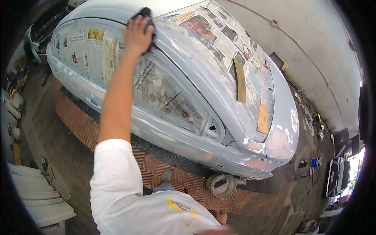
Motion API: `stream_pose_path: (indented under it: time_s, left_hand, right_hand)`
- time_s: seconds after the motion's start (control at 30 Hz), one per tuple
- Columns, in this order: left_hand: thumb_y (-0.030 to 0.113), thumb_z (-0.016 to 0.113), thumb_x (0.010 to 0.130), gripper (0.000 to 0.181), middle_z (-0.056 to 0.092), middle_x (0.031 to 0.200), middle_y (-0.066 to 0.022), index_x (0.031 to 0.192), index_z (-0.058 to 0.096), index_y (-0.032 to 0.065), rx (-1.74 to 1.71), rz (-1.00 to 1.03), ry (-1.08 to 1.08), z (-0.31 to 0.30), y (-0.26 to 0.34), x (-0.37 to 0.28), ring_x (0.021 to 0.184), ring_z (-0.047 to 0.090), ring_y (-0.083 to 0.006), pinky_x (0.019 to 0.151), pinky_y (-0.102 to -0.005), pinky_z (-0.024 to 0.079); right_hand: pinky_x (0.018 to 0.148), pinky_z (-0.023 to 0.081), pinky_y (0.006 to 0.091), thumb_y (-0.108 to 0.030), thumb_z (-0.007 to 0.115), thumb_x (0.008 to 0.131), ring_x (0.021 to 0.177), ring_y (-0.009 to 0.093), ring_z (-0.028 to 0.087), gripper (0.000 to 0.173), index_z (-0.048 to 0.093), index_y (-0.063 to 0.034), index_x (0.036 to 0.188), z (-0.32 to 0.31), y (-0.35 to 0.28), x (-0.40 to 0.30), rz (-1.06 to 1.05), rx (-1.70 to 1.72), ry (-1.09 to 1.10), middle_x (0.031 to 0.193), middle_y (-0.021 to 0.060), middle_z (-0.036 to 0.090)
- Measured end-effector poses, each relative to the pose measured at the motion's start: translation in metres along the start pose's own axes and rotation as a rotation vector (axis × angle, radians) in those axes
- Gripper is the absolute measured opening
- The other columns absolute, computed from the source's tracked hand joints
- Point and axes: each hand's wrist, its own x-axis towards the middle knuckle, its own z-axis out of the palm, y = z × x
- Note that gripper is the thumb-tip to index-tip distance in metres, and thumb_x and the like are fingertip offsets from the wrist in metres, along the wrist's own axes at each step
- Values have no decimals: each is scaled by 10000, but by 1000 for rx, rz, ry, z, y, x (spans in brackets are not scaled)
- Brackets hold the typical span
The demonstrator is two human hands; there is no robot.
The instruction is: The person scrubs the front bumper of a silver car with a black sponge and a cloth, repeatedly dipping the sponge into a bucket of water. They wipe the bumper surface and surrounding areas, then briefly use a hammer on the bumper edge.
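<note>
My left hand (137,35) reaches far forward, its fingers spread over a black cloth (144,14) pressed on the roof edge above the side windows. Beneath it is a car body (176,124) in grey primer with whitish and pinkish patches. Newspaper masks the side windows (94,55) and the windshield (202,32). My right hand (221,216) hangs low at the bottom of the view, beside the white shirt; its fingers are partly hidden, and I cannot tell whether it holds anything.
A round bucket (221,186) with liquid stands on the patterned mat (155,167) near my foot. A curved brown strip (240,80) and a cardboard piece (263,118) lie on the masked windshield. White plastic furniture (44,194) stands at lower left, and another car (337,177) at far right.
</note>
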Motion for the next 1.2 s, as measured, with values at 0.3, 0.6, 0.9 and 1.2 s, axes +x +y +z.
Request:
stream_pose_path:
  time_s: [0.3, 0.6, 0.9, 1.2]
  left_hand:
    - [652, 307, 1110, 825, 75, 1841, -237, 1779, 179, 186, -128, -426, -131, 11, -131, 124, 1665, 124, -542, 1338, -666, 80]
    - [565, 379, 1145, 805, 168, 1765, -390, 1746, 232, 50, -96, 21, -5, 5, 116, -85, 1505, 254, -755, 1295, -708, 167]
    - [381, 520, 1102, 805, 73, 1769, -410, 1740, 211, 1, -200, 113, -317, -48, 328, -299, 1507, 209, -775, 1294, -721, 167]
    - [230, 531, 1052, 821, 46, 1793, -369, 1760, 168, 28, -230, 189, -722, -46, 465, -454, 1570, 219, -689, 1323, -674, 161]
  right_hand:
    - [941, 599, 473, -309, 781, 961, 1081, 388, 778, 413, 778, -14, 1249, -23, -74, 14, 19, -11, 63, 1179, 236, 796]
    - [937, 587, 534, -451, 734, 971, 1131, 453, 743, 474, 765, -55, 1229, -7, 5, 30, -45, -170, -133, 1163, 243, 792]
    - [960, 596, 472, -356, 742, 992, 1092, 387, 776, 474, 737, -12, 1318, -72, -30, 90, -82, 5, -65, 1153, 233, 800]
    - [999, 575, 416, -290, 725, 1064, 1161, 311, 748, 426, 708, 2, 1374, -151, -41, 154, -417, 385, -31, 1268, 198, 774]
